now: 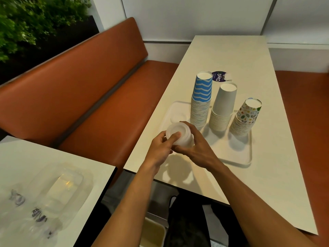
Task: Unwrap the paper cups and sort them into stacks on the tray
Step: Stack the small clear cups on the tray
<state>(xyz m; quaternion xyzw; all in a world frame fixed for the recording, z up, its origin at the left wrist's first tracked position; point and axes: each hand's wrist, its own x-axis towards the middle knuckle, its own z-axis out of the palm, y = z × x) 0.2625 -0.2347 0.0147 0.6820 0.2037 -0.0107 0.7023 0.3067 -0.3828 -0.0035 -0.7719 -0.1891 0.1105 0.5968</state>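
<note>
Both hands are closing around a short stack of white cups (179, 133), held above the near-left corner of the tray (240, 162). Left hand (161, 150) is curling over the near side, thumb lying across the top cup's base; right hand (194, 148) is wrapping the far and right side, fingers bent around the wall. Cups are pointing base-first away from the person, tilted.

On the tray, three upside-down stacks are standing in a row: blue zigzag stack (202, 98) at left, plain white stack (223, 107) in the middle, printed stack (246, 118) at right. They are sitting just beside each other, right of the hands, not blocking them. A faint round shape is lying on the tray's far-left part; can't tell what it is.

A round dark label (219, 76) is lying on the cream table (276, 175) behind the stacks. Clear plastic wrapping (48, 195) is lying on a second table (99, 168) at left. An orange bench (85, 90) is running along the far side, greenery (30, 24) above it.
</note>
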